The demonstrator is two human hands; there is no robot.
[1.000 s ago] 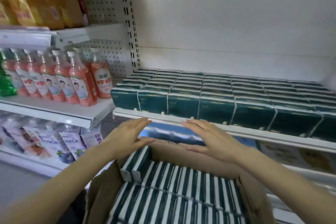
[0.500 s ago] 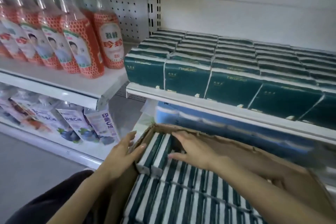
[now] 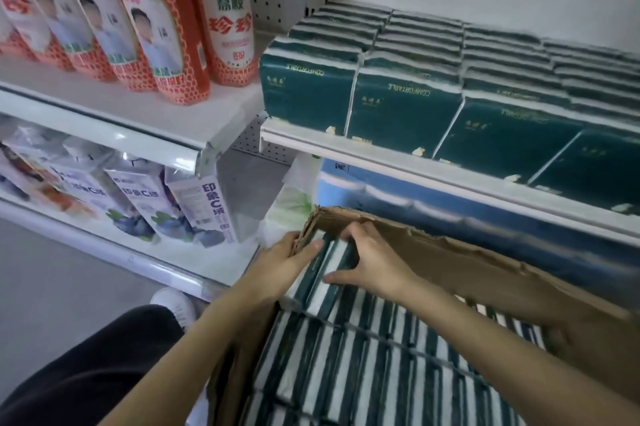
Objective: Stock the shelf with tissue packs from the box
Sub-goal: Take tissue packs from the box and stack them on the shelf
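An open cardboard box (image 3: pixel 450 259) below me holds several rows of dark green and white striped tissue packs (image 3: pixel 363 356). My left hand (image 3: pixel 284 266) grips the box's far left corner wall, its thumb over the rim and touching the corner pack (image 3: pixel 332 259). My right hand (image 3: pixel 372 263) is on that same corner pack, fingers tucked down at its far end by the box wall and thumb spread along its near side. Above, the white shelf (image 3: pixel 381 159) carries dark green tissue packs (image 3: pixel 398 103) in tight rows.
Orange bottles (image 3: pixel 221 27) stand on the upper left shelf, and drink pouches (image 3: pixel 194 204) fill the shelf beneath. Blue packs (image 3: pixel 450 211) sit under the tissue shelf, just behind the box. My dark trouser leg and a white shoe (image 3: pixel 173 308) are on the grey floor at left.
My head has dropped closer to the box. Both hands came down from above the box to its far left corner, and my right hand's fingers have dug in at the corner pack.
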